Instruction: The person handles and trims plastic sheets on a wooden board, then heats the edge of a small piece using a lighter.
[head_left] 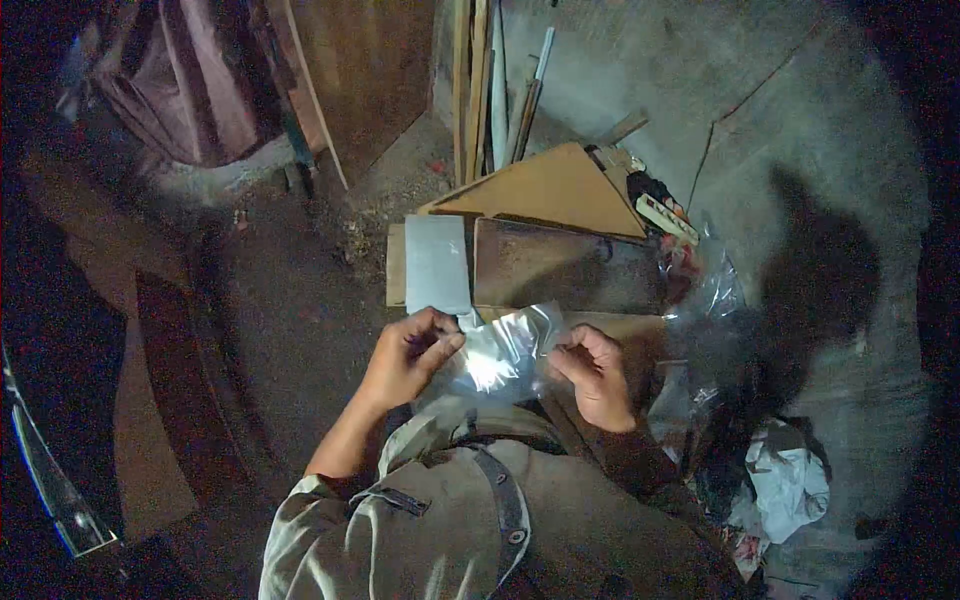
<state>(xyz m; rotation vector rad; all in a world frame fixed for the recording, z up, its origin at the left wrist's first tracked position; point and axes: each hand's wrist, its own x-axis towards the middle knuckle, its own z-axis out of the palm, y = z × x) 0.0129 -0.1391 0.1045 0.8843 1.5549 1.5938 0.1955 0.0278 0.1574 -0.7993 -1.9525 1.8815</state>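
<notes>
A clear, shiny plastic sheet or bag [505, 352] is stretched between my two hands, close in front of my body. My left hand [408, 358] pinches its left edge between thumb and fingers. At the other side, my right hand [594, 372] grips the right edge in the same way. Bright glare on the plastic hides whether anything is inside it. Just beyond my left hand lies a flat whitish rectangular packet or stack of sheets [437, 263]. Beside that packet is a brown board or tray-like surface [570, 268].
Behind the board is a tan cardboard piece [550, 190]. Wooden strips [470, 90] lean upright at the back. A pale power strip [667, 218] and crumpled clear plastic [715, 290] are to the right. A white bag [788, 478] lies on the floor lower right. Purple cloth [200, 80] hangs upper left.
</notes>
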